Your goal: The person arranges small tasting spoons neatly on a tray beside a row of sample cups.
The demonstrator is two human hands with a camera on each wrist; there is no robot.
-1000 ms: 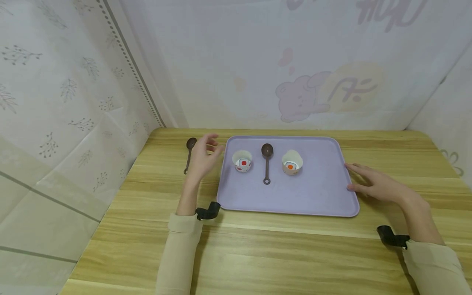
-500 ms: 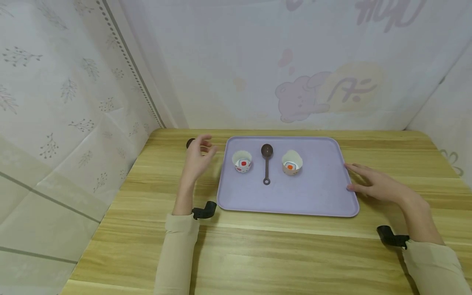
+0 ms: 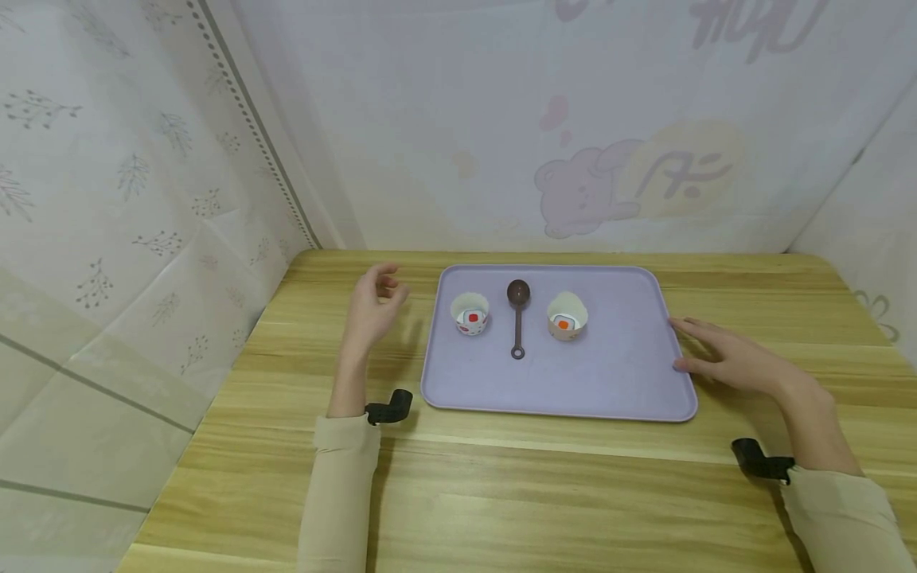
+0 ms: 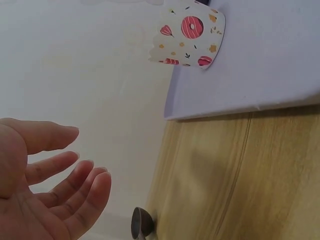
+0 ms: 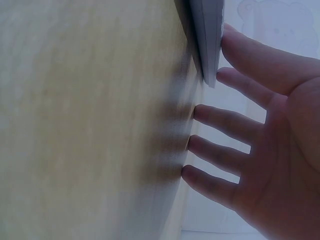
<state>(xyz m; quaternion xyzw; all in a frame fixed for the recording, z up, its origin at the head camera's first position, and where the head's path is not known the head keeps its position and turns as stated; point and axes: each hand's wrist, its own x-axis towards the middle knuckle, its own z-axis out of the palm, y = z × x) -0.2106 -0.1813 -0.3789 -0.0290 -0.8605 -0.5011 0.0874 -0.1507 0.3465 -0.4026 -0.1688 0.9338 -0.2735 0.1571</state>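
My left hand [image 3: 370,309] hovers left of the tray, fingers loosely bent and holding nothing. Below it on the table lies a brown measuring spoon [image 4: 142,222], hidden by the hand in the head view; only its bowl shows in the left wrist view. The thumb and fingertips of my right hand [image 3: 741,362] touch the right rim of the lilac tray [image 3: 630,382], the fingers fairly straight. On the tray stand a white patterned paper baking cup [image 3: 470,325] and a beige one [image 3: 567,328]. Between these cups lies a second brown measuring spoon [image 3: 519,318].
A small piece with a red centre [image 3: 473,317] sits in the white cup, and one with an orange centre [image 3: 563,325] in the beige cup. The wooden table [image 3: 544,493] meets a cloth-covered wall [image 3: 444,143] at the back and another [image 3: 129,239] on the left.
My left hand has drifted left, away from the tray, and now covers the left measuring spoon in the head view. The right hand, tray and cups have stayed put.
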